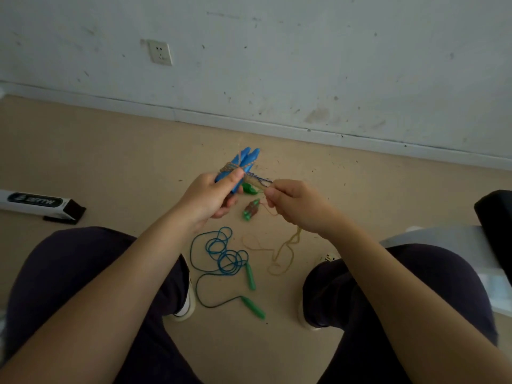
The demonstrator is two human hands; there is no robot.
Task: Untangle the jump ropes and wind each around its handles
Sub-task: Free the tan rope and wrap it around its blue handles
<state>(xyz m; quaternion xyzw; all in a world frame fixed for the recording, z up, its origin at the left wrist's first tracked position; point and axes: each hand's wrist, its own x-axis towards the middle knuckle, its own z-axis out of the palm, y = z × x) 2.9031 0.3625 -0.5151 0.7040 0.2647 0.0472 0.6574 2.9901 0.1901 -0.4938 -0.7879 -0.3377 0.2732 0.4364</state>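
Hiding the lower ends of the blue handles (243, 162) inside the left hand (210, 198); covering part of a green handle (250, 189) at 3 o'clock; blurring the tan rope (282, 253).

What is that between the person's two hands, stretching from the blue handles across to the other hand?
In the head view, a short blue-and-white braided cord spans from the blue handles in the left hand to the right hand.

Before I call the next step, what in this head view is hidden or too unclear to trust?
- Lower ends of the blue handles: head view, covered by the left hand.
- Tan rope end: inside the right hand.
- Green handle: mostly behind both hands.
- Wound green bundle: small, blurred.
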